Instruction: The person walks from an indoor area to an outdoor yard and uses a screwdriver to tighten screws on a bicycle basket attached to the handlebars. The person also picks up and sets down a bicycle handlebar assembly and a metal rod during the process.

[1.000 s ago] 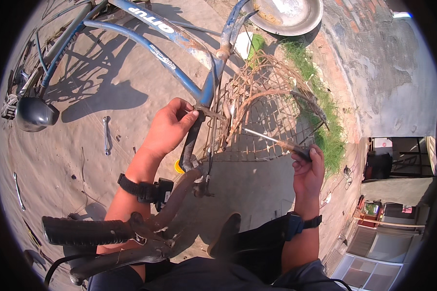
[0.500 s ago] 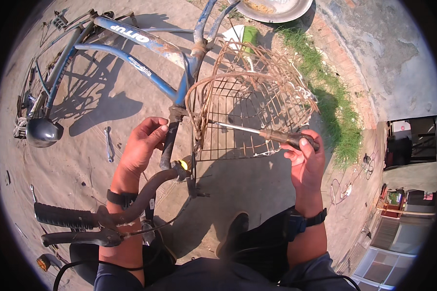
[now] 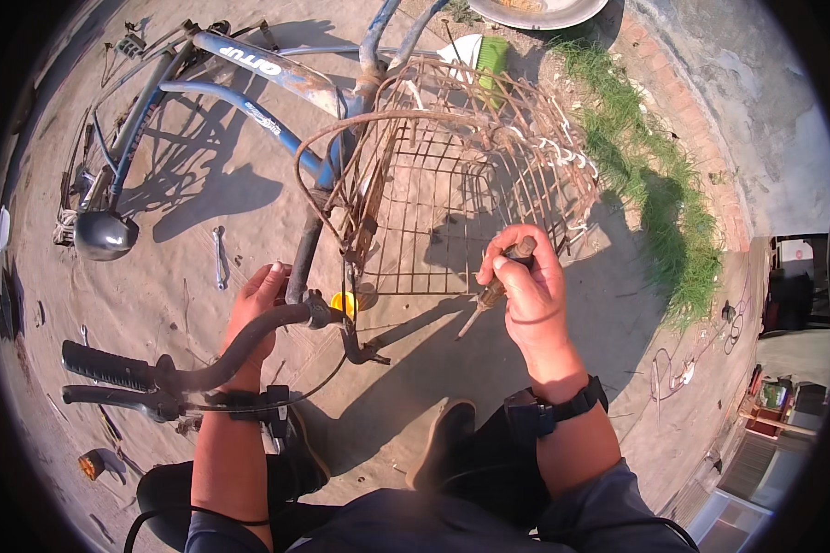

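My right hand (image 3: 537,300) is wrapped round a screwdriver (image 3: 491,295) below the wire basket. The screwdriver's worn, dark brown handle pokes out above my fingers, and its shaft slants down and to the left. Close beside the dark handlebar stem (image 3: 304,253), my left hand (image 3: 257,304) has its thumb and fingertips together; what they hold, if anything, is too small to tell. The curved handlebar (image 3: 249,341) crosses over my left wrist. The rusty wire basket (image 3: 433,212) hangs at the front of the blue bicycle frame (image 3: 249,115).
A wrench (image 3: 219,258) lies on the ground left of my left hand. A black dome-shaped part (image 3: 106,235) is at the frame's far end. Behind the basket are a green-and-white broom (image 3: 491,63) and a metal basin (image 3: 544,11). Grass (image 3: 659,212) runs along the wall at right.
My right hand has drawn the screwdriver away from the stem area and turned its shaft down-left. The handlebar and basket have swung slightly. My left hand has moved lower along the stem.
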The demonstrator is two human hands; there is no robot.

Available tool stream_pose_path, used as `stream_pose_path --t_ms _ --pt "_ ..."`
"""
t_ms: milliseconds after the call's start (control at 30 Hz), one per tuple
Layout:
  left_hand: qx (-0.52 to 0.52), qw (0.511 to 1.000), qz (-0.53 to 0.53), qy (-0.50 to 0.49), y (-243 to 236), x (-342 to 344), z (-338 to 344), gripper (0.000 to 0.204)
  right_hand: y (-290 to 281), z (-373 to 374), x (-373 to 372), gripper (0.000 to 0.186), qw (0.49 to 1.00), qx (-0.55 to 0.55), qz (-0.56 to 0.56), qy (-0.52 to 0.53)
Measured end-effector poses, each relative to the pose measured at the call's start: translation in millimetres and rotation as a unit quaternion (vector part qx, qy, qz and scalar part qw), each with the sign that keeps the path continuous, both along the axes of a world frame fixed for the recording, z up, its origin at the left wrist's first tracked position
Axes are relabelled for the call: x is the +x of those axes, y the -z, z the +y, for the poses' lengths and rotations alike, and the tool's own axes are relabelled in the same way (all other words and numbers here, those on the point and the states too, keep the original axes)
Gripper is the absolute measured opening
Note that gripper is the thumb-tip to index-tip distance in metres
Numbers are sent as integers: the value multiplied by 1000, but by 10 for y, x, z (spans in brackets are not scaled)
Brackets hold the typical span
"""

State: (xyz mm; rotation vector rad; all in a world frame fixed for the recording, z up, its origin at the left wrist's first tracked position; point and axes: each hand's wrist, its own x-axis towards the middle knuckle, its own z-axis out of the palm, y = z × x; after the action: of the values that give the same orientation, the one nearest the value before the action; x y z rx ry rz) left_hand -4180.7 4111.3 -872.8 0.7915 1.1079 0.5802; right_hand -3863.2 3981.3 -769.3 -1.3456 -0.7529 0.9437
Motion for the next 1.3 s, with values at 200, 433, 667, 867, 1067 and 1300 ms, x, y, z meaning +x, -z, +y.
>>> stream_pose_path --t_ms 200,433,667,867,1067,1300 --pt "-53 995 74 -38 72 -98 -422 35 200 316 -424 44 948 19 -309 -77" --pt "-93 986 121 -65 -56 -263 -863 41 201 606 -855 100 925 -60 -372 -46" --pt "-109 978 150 -93 -253 -147 -1205 36 95 825 -882 97 908 -121 -400 -47" --pt "-94 983 137 -79 -282 -48 -1274 37 239 875 -877 88 883 -92 -457 -47" --pt "-94 983 137 -79 -236 -39 -1276 34 248 879 -816 80 889 -52 -452 -42" --pt "-83 988 124 -46 -117 -46 -1314 29 169 897 -743 75 886 -57 -452 -85"
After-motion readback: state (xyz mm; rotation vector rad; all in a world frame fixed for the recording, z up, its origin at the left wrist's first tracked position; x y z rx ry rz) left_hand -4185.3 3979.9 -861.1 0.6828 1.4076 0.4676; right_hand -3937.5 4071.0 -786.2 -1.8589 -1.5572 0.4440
